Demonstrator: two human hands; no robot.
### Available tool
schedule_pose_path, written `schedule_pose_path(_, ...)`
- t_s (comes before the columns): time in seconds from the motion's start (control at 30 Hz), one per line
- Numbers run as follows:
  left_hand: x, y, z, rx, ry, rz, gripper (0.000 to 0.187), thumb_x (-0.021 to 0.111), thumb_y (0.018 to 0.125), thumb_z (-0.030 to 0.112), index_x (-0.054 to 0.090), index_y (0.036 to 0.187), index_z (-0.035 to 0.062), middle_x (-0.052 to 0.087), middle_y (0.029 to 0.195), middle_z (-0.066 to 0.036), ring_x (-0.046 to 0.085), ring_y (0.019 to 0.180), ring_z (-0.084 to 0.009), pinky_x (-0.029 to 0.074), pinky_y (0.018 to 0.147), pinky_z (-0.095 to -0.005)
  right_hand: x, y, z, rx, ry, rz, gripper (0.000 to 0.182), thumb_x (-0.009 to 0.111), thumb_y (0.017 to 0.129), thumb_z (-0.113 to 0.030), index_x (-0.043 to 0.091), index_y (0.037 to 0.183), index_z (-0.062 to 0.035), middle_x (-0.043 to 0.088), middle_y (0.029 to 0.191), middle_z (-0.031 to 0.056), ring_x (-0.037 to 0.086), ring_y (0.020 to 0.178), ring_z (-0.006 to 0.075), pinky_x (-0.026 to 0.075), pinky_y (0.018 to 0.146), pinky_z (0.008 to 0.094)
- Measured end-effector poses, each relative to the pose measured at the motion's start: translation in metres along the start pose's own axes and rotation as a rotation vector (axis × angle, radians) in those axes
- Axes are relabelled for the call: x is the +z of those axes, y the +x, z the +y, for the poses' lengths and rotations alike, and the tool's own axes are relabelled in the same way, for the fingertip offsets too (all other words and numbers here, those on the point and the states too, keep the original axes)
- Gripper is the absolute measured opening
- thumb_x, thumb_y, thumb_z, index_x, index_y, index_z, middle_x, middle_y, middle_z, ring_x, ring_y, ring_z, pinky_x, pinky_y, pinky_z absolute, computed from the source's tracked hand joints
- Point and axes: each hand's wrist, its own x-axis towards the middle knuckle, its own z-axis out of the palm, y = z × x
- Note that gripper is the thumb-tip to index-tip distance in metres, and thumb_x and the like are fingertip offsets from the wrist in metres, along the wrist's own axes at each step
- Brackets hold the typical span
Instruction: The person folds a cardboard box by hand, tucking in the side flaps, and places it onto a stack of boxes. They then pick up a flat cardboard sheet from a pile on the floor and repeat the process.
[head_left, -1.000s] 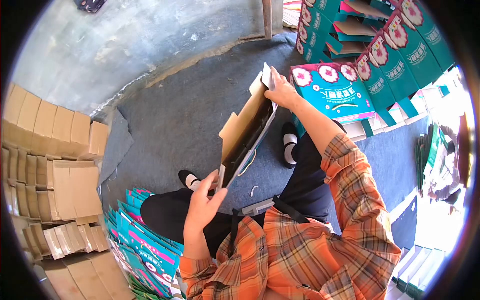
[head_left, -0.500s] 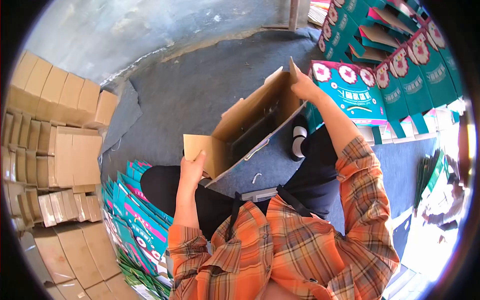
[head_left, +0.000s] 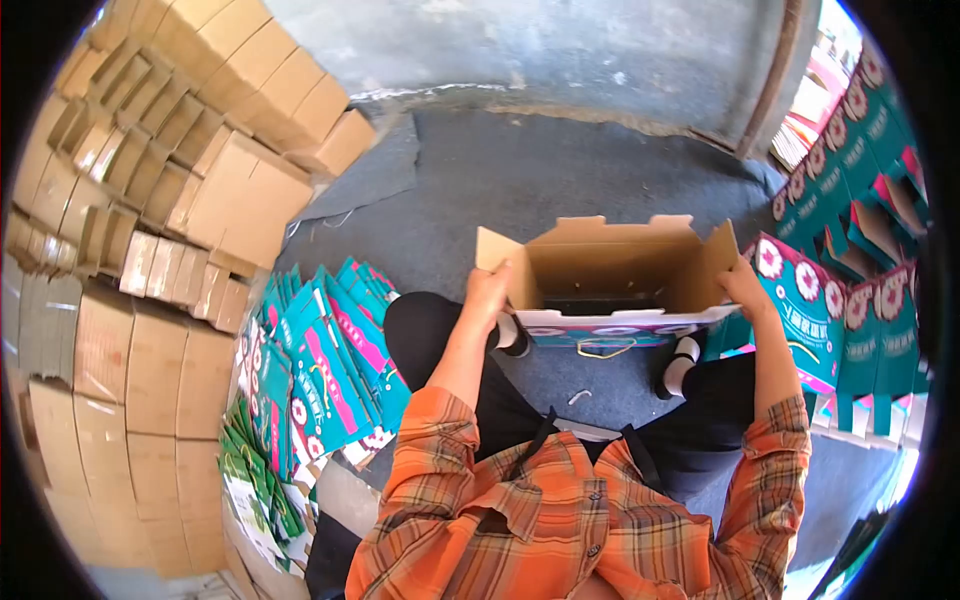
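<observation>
Head view: left hand (head_left: 487, 290) and right hand (head_left: 744, 287) grip a box (head_left: 620, 265) between them. Flat cartons (head_left: 325, 370) lie left of both.

This looks like a packing workshop, shown by the stacked plain brown cardboard cartons (head_left: 155, 380), the heap of flattened teal-and-pink printed cardboard boxes (head_left: 325, 370), the rows of teal-and-maroon printed boxes (head_left: 893, 335), the stained grey plaster wall (head_left: 560, 50) and the dark-grey floor (head_left: 560, 165).
</observation>
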Motion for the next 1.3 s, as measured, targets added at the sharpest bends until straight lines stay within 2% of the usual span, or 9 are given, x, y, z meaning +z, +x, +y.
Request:
schedule_pose_path(0.17, -0.002, -0.011, 0.009, -0.004, 0.048, -0.094, 0.038, 0.057, 0.093, 0.031, 0.059, 0.116, 0.0010, 0.066, 0.099, -0.010, 0.065, 0.082, -0.0206, 0.053, 0.068, -0.0372, 0.001, 0.013, 0.020, -0.024, 0.120, -0.008, 0.046, 0.046, 0.077, 0.002, 0.054, 0.122, -0.0014, 0.062, 0.103, 0.0047, 0.056, 0.092, 0.0149, 0.046, 0.081, 0.0286)
schedule_pose_path(0.23, 0.001, -0.011, 0.003, 0.087, 0.028, -0.002, 0.038, 0.057, 0.092, 0.034, 0.059, 0.101, -0.0034, 0.063, 0.078, -0.009, 0.061, 0.059, -0.0167, 0.048, 0.042, -0.0289, -0.004, 0.016, 0.027, -0.068, -0.025, 0.004, 0.044, 0.047, 0.077, 0.001, 0.054, 0.121, -0.0008, 0.062, 0.104, 0.0052, 0.056, 0.093, 0.0147, 0.045, 0.081, 0.0286)
schedule_pose_path(0.43, -0.008, -0.039, 0.030, -0.048, 0.144, 0.004, 0.041, 0.048, 0.095, 0.040, 0.057, 0.082, 0.0021, 0.053, 0.056, -0.006, 0.051, 0.040, -0.0146, 0.042, 0.035, -0.0253, 0.004, 0.003, 0.006, -0.074, 0.062, 0.041, 0.035, 0.051, 0.078, -0.005, 0.059, 0.111, 0.0015, 0.063, 0.096, 0.0031, 0.056, 0.085, 0.0130, 0.045, 0.072, 0.0280)
schedule_pose_path(0.57, -0.003, -0.053, 0.026, 0.146, -0.157, -0.096, 0.050, 0.046, 0.097, 0.043, 0.060, 0.111, -0.0029, 0.067, 0.097, -0.015, 0.063, 0.080, -0.0152, 0.051, 0.068, -0.0274, 0.004, -0.003, -0.004, -0.070, 0.049, 0.045, 0.034, 0.053, 0.077, -0.005, 0.059, 0.110, 0.0036, 0.063, 0.093, 0.0032, 0.056, 0.083, 0.0124, 0.045, 0.071, 0.0278)
schedule_pose_path(0.6, -0.010, -0.053, 0.024, 0.124, -0.124, -0.213, 0.064, 0.049, 0.095, 0.048, 0.043, 0.135, -0.0016, 0.059, 0.120, -0.020, 0.058, 0.107, -0.0213, 0.047, 0.087, -0.0326, 0.000, -0.003, -0.005, -0.020, -0.002, 0.034, 0.033, 0.053, 0.077, -0.005, 0.060, 0.108, 0.0034, 0.063, 0.091, 0.0027, 0.056, 0.080, 0.0116, 0.045, 0.068, 0.0273)
schedule_pose_path(0.73, 0.000, -0.070, 0.024, 0.320, -0.102, -0.320, 0.088, 0.065, 0.086, 0.038, 0.015, 0.147, 0.0005, 0.030, 0.146, -0.026, 0.037, 0.133, -0.0342, 0.035, 0.104, -0.0416, -0.002, -0.002, -0.004, -0.011, 0.018, 0.023, 0.029, 0.053, 0.077, -0.005, 0.063, 0.103, 0.0022, 0.063, 0.085, 0.0009, 0.055, 0.073, 0.0091, 0.043, 0.061, 0.0265)
schedule_pose_path(0.9, 0.036, -0.062, 0.014, 0.437, 0.186, -0.048, 0.076, 0.068, 0.082, 0.012, 0.025, 0.143, -0.0011, 0.033, 0.143, -0.027, 0.037, 0.132, -0.0355, 0.031, 0.107, -0.0413, -0.006, 0.002, -0.003, 0.075, 0.001, -0.004, 0.027, 0.052, 0.079, -0.005, 0.062, 0.103, 0.0007, 0.064, 0.085, 0.0027, 0.059, 0.075, 0.0128, 0.049, 0.063, 0.0289)
schedule_pose_path(1.0, 0.053, -0.045, 0.011, 0.698, 0.478, 0.235, 0.062, 0.066, 0.081, 0.007, 0.038, 0.136, -0.0001, 0.042, 0.134, -0.024, 0.041, 0.126, -0.0373, 0.034, 0.105, -0.0417, -0.007, 0.006, -0.001, 0.164, 0.193, -0.052, 0.034, 0.053, 0.082, -0.007, 0.057, 0.114, 0.0023, 0.065, 0.098, 0.0129, 0.066, 0.085, 0.0280, 0.058, 0.061, 0.0460)
schedule_pose_path(1.3, 0.086, -0.010, -0.008, 0.791, 1.190, 0.133, 0.058, 0.050, 0.084, -0.001, 0.039, 0.139, 0.0115, 0.042, 0.138, -0.016, 0.032, 0.133, -0.0379, 0.020, 0.111, -0.0516, -0.003, -0.003, -0.007, 0.118, 0.094, -0.063, 0.043, 0.050, 0.080, -0.006, 0.050, 0.123, -0.0019, 0.062, 0.103, 0.0110, 0.064, 0.088, 0.0212, 0.056, 0.060, 0.0333)
